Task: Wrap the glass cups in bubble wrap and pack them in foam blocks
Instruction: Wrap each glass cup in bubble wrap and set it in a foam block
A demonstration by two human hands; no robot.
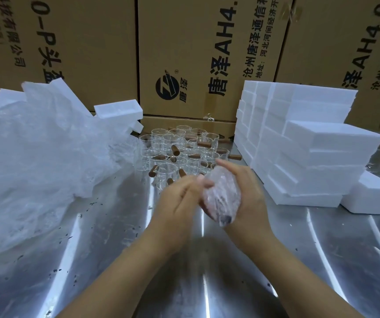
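A glass cup wrapped in bubble wrap [222, 197] sits in my right hand [250, 196], whose fingers curl round it from behind. My left hand [179, 200] touches the bundle's left side at the fingertips, blurred by motion. A dark wooden handle end shows through the wrap at the bundle's lower tip. Several bare glass cups with wooden handles [179, 152] stand clustered behind my hands. White foam blocks [299, 145] are stacked at the right. A heap of bubble wrap [37, 161] lies at the left.
The work surface is a shiny metal table [207, 260] with dark specks on it. Large printed cardboard boxes [184, 53] wall off the back. More foam pieces [118, 110] poke out behind the bubble wrap heap. A single foam block [367, 193] lies at the far right.
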